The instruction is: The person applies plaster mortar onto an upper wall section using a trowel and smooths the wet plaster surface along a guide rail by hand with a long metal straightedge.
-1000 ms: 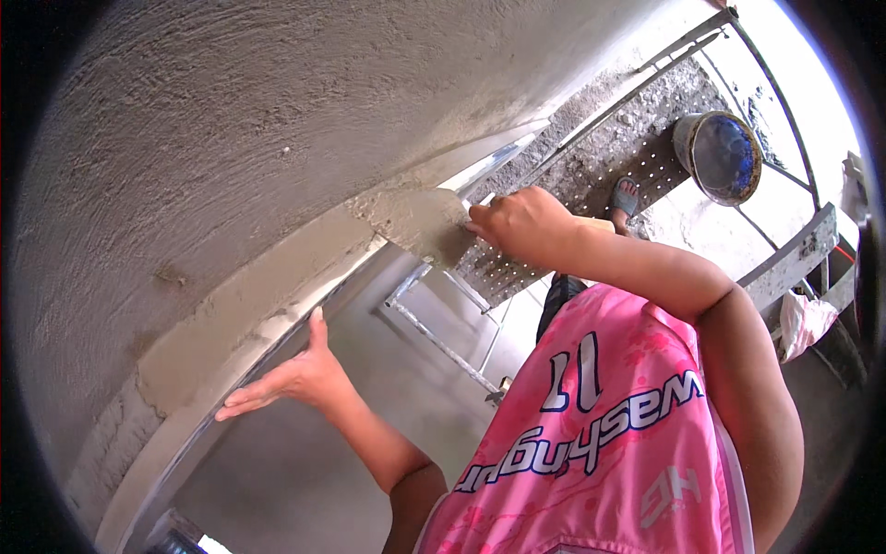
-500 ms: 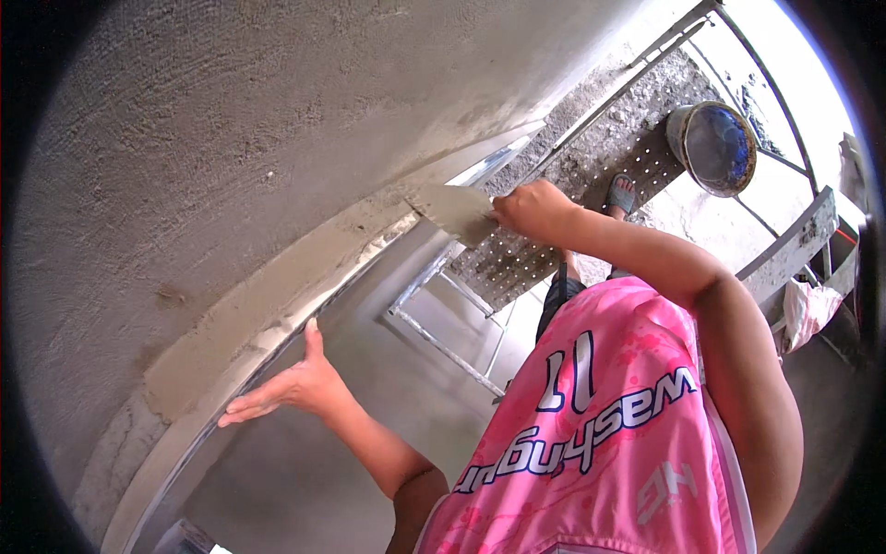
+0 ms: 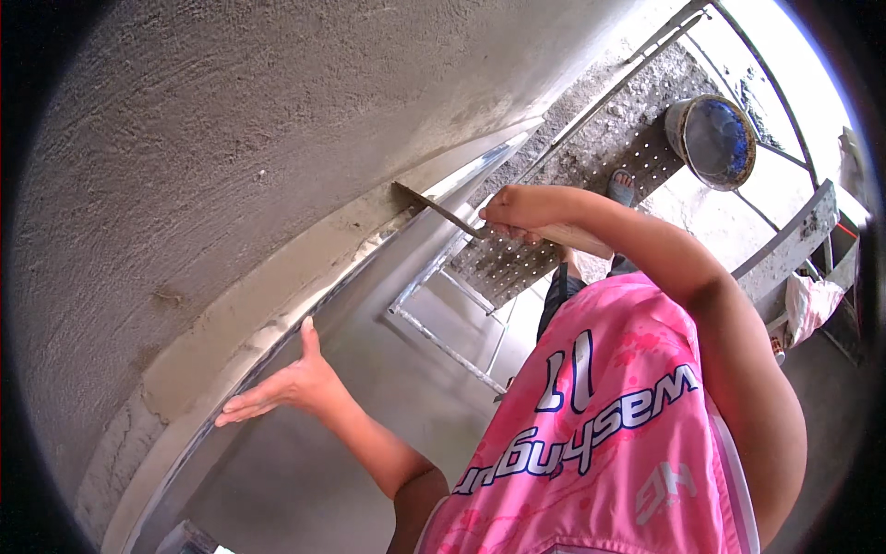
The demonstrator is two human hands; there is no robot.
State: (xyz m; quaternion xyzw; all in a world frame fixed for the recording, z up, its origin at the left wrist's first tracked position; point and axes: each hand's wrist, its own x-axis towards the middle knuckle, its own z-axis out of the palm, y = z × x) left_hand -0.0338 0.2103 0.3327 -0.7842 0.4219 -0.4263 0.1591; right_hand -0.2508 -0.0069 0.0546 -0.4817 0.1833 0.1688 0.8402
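My right hand [image 3: 526, 208] is closed on a trowel [image 3: 438, 210], whose blade is seen nearly edge-on. Its far end touches the wall edge, and a pale handle shows behind my fingers. My left hand [image 3: 300, 379] is held flat, thumb apart, against the long pale strip [image 3: 208, 443] that borders the wall's edge. Smooth plaster [image 3: 268, 295] forms a band along that strip, lighter than the rough grey wall [image 3: 185, 157] beside it. Near the trowel, part of the strip is shiny [image 3: 489, 168].
A bucket [image 3: 678, 138] with grey contents stands on the far right. My feet are on a perforated metal platform [image 3: 503, 272] within scaffold tubes [image 3: 443, 346]. A mortar-stained board [image 3: 789, 240] and a whitish bag [image 3: 812, 305] are at the right.
The trowel has turned from showing its broad face to nearly edge-on, and my right hand has rolled with it, shifting slightly left. My left hand stays almost in place.
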